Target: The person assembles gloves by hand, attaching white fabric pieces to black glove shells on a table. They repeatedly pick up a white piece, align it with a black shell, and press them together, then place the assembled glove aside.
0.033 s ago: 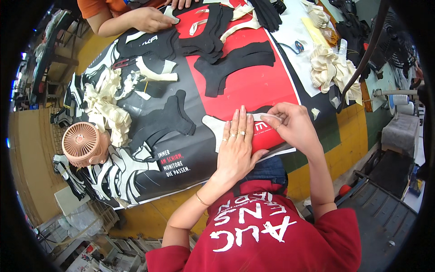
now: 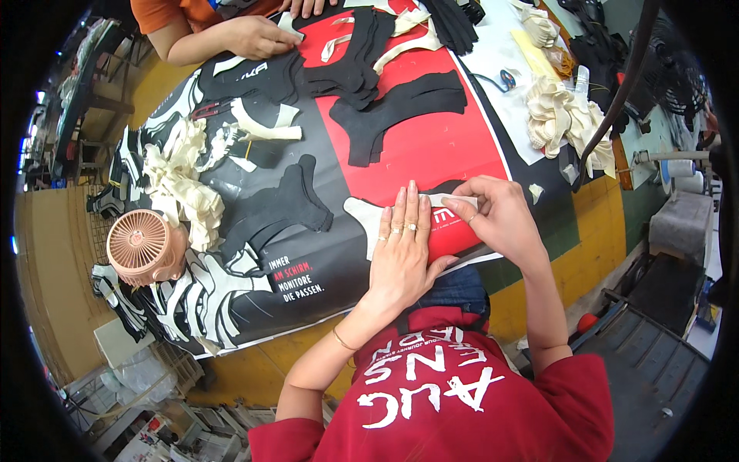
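Note:
My left hand [image 2: 402, 250] lies flat, fingers stretched out, pressing a white cut fabric piece [image 2: 360, 212] against the printed mat [image 2: 439, 162]. The piece's wider end shows left of that hand, and its middle is hidden under the fingers. To the right, a narrow end of white fabric comes out, and my right hand [image 2: 504, 219] pinches it between thumb and fingers. A black fabric edge [image 2: 448, 186] shows just beyond the white strip. Farther off on the red area lie stacked black cut fabric pieces [image 2: 400, 112]; more black pieces [image 2: 289, 200] lie to the left.
Across the table a co-worker's hand [image 2: 265, 35] handles fabric. At left stand a pink fan [image 2: 146, 242], a cream fabric heap [image 2: 185, 185] and black-and-white cut pieces [image 2: 215, 289]. Cream fabric [image 2: 566, 115] and scissors [image 2: 507, 78] lie at right, near a dark hanging cable [image 2: 623, 100].
My right thumb and fingers have shifted slightly at the strip's end, where a little more white fabric shows. My left hand stays in place.

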A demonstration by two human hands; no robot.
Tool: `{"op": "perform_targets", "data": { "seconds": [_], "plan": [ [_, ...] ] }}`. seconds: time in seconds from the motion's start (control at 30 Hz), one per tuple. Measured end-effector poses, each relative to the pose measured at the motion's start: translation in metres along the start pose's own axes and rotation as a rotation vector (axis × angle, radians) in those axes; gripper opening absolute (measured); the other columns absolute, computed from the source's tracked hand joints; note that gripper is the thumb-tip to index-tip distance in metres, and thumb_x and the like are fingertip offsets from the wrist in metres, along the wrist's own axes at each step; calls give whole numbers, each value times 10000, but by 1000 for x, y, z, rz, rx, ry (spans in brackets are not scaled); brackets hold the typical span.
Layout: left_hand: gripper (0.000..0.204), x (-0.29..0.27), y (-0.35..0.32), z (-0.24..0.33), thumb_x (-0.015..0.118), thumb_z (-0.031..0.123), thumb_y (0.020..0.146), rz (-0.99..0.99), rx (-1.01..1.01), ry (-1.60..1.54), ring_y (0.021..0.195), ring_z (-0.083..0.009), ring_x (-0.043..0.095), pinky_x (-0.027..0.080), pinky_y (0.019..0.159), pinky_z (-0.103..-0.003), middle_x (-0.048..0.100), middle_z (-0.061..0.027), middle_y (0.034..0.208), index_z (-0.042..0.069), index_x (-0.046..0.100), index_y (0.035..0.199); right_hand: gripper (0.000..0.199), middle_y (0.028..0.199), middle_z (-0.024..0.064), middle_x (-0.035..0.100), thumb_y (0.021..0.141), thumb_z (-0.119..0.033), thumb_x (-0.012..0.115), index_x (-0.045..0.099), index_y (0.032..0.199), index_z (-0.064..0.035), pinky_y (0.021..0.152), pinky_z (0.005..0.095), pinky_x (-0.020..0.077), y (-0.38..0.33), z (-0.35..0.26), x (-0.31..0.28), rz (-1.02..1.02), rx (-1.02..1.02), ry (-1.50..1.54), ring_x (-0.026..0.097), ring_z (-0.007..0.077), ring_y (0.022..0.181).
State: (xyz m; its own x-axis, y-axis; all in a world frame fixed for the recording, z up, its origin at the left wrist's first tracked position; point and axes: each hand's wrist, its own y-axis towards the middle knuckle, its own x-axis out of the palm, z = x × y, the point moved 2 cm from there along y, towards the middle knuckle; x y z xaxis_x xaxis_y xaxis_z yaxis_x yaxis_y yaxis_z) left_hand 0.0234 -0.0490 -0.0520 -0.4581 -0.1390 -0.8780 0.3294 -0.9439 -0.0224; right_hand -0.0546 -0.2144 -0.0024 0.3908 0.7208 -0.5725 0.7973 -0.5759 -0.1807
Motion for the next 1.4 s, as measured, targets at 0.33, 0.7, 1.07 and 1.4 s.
{"op": "perform_targets", "data": {
  "seconds": [0.33, 0.7, 1.07, 1.4],
  "plan": [
    [1010, 1, 5, 6, 650, 576, 859, -26, -46, 51, 1503, -440, 163, 171, 1203, -525, 166, -318, 1600, -91, 267, 1514, 222, 522, 49, 538, 851, -248, 786, 742, 884, -33, 458, 287, 375, 7, 21, 11, 195, 75, -162, 474, 92, 449],
    [965, 12, 14, 26, 657, 617, 836, 66, -133, 136, 1483, -510, 125, 162, 1173, -603, 141, -368, 1579, 39, 329, 1536, 208, 737, 110, 686, 850, -219, 749, 689, 847, -20, 607, 381, 521, 0, 21, 16, 272, 67, -162, 670, 259, 625],
    [913, 16, 16, 30, 614, 634, 862, 59, -139, 224, 1458, -571, 126, 125, 1171, -633, 144, -408, 1557, 60, 359, 1525, 199, 753, 120, 713, 872, -216, 732, 711, 855, -19, 591, 360, 536, -14, 35, 6, 375, 170, -68, 689, 239, 617],
    [935, 19, 16, 29, 660, 617, 836, 55, -142, 208, 1472, -555, 88, 41, 1171, -641, 131, -407, 1559, 55, 366, 1524, 148, 877, 130, 687, 869, -163, 703, 683, 960, -48, 690, 424, 529, -16, 37, 14, 432, 70, -152, 683, 307, 756]
  ]
}}
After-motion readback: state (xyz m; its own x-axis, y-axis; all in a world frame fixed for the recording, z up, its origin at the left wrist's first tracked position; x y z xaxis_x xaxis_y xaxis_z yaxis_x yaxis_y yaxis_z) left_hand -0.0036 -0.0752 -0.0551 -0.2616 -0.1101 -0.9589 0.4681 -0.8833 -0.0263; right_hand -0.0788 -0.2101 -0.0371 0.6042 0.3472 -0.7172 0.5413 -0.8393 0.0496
